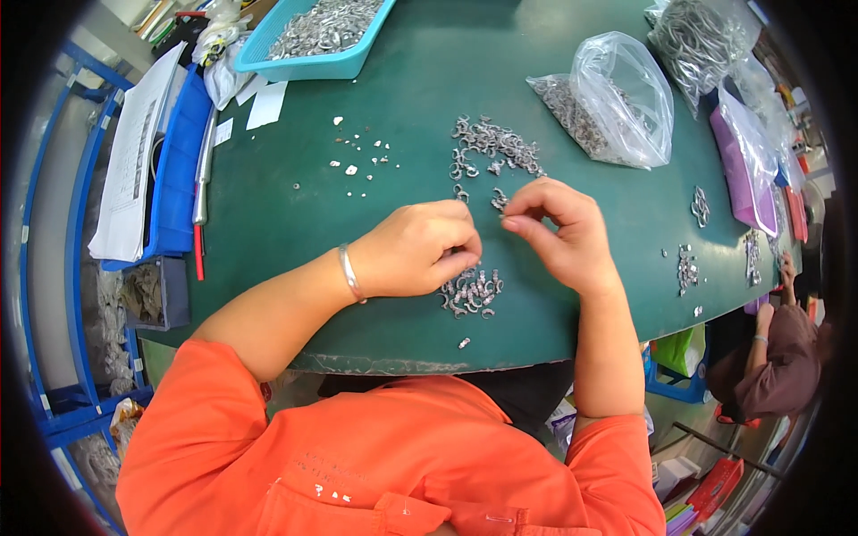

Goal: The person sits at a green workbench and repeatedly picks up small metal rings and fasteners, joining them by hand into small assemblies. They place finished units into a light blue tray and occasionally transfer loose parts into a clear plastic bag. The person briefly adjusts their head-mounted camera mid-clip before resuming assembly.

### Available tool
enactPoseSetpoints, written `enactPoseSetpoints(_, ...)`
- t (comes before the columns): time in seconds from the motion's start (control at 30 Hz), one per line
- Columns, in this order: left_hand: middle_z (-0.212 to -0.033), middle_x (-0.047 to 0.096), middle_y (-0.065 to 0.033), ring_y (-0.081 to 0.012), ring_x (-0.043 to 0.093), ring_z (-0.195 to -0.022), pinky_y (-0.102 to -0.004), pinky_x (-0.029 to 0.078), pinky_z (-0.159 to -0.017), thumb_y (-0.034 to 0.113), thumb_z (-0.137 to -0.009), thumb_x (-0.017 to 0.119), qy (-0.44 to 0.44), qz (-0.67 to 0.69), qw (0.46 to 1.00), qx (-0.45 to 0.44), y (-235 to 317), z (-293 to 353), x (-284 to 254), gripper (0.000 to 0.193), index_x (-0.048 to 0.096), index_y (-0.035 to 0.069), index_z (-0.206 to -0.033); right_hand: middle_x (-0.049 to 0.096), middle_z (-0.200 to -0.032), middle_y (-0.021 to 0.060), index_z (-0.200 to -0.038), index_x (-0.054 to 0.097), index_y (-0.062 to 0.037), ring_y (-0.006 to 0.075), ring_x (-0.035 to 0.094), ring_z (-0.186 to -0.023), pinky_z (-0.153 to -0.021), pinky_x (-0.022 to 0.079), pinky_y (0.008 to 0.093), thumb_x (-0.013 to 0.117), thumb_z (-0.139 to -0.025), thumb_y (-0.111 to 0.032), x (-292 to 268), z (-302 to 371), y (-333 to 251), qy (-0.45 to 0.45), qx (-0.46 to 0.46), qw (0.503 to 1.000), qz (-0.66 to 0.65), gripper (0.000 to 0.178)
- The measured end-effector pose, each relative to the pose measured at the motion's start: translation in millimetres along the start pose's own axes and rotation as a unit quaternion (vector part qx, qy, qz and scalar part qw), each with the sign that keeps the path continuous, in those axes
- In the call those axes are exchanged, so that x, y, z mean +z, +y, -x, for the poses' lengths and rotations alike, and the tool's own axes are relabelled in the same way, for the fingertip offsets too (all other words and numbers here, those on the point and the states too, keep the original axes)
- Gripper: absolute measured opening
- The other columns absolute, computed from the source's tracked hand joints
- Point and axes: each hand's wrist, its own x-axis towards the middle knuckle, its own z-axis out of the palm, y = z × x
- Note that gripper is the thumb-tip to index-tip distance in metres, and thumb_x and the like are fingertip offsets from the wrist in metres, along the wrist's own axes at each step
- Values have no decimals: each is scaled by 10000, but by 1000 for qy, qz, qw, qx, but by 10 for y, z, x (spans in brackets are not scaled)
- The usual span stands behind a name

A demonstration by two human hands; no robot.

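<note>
My left hand [420, 252] is closed, its thumb against the bent fingers, low over a green-topped table. Whatever it may hold is hidden by the fingers. Close to its right, my right hand [567, 234] pinches thumb and forefinger together at a small grey metal piece [499, 200]. Beyond both hands lies a loose heap of small curved metal pieces [496, 143]. Another small pile of curved metal pieces [472, 293] lies on the near side, just below my left hand. A single small piece [464, 343] sits closer to the table's front edge.
A turquoise basket [304, 67] of metal parts stands at the far left. Several white fragments [350, 170] are scattered left of centre. Clear bags of parts [617, 103] lie far right, near a purple bin [746, 170]. Another person [782, 357] sits at the right edge.
</note>
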Motion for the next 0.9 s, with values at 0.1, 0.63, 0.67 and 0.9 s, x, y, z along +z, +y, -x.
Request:
enactPoseSetpoints(0.1, -836, 628, -69, -204, 605, -713, -308, 497, -637, 53, -834, 700, -19, 39, 999, -25, 16, 44, -33, 30, 686, 27, -835, 656, -819, 63, -923, 685, -7, 136, 613, -728, -651, 503, 273, 681, -839, 4, -61, -10, 43, 3, 40, 998, 45, 85)
enactPoseSetpoints(0.63, -850, 621, -77, -233, 604, -714, -308, 493, -640, 6, -798, 696, 108, -74, 991, 36, 7, -58, 20, 101, 654, 38, -884, 640, -793, 116, -851, 706, -8, 286, 632, -730, -669, 507, 368, 746, -770, -74, -262, 61, -36, -184, 28, 982, 25, 112)
enactPoseSetpoints(0.67, -854, 621, -75, -242, 606, -728, -317, 491, -660, 9, -791, 700, 120, -107, 986, 46, 10, -90, 17, 107, 651, 42, -880, 640, -802, 118, -862, 705, -14, 296, 630, -746, -681, 508, 373, 737, -776, -71, -211, 39, -23, -124, 14, 990, 70, 108)
enactPoseSetpoints(0.9, -830, 576, -41, -254, 581, -832, -390, 412, -729, 158, -790, 713, 104, -287, 950, 60, -167, -412, 159, 91, 647, 108, -829, 630, -848, 113, -890, 695, -38, 319, 618, -840, -742, 506, 398, 705, -801, -67, 17, -43, 245, 28, -26, 970, 241, 94)
